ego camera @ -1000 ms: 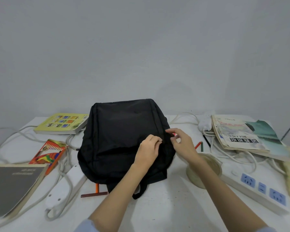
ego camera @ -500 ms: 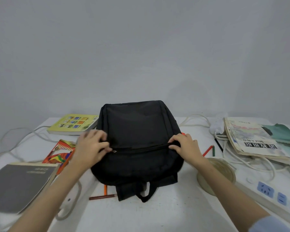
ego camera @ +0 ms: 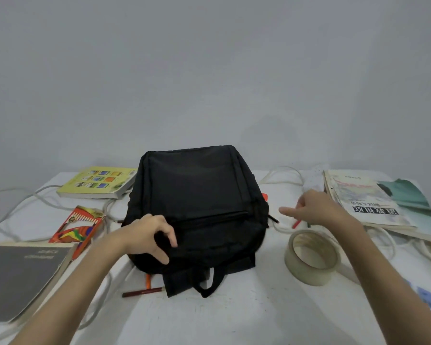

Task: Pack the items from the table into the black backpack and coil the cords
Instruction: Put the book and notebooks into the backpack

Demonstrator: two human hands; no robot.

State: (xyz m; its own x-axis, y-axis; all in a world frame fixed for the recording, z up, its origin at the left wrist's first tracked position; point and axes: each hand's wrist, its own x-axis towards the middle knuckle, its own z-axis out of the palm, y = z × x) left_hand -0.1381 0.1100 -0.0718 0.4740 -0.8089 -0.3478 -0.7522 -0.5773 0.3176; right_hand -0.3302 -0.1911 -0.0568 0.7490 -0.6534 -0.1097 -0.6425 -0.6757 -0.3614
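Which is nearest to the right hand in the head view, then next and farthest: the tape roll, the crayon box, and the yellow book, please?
From the right hand:
1. Tape roll, just below it on the right.
2. Crayon box, left of the backpack.
3. Yellow book, far left at the back.

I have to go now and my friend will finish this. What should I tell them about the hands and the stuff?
Left hand: on the black backpack, fingers loosely curled by the front pocket, pinching nothing clearly.
Right hand: open, reaching over the loose pencils to the right of the bag, holding nothing.
Done: front pocket zip looks open.
Left: nothing seems packed. Books, pencil box, tape roll and uncoiled white cords all lie on the table.
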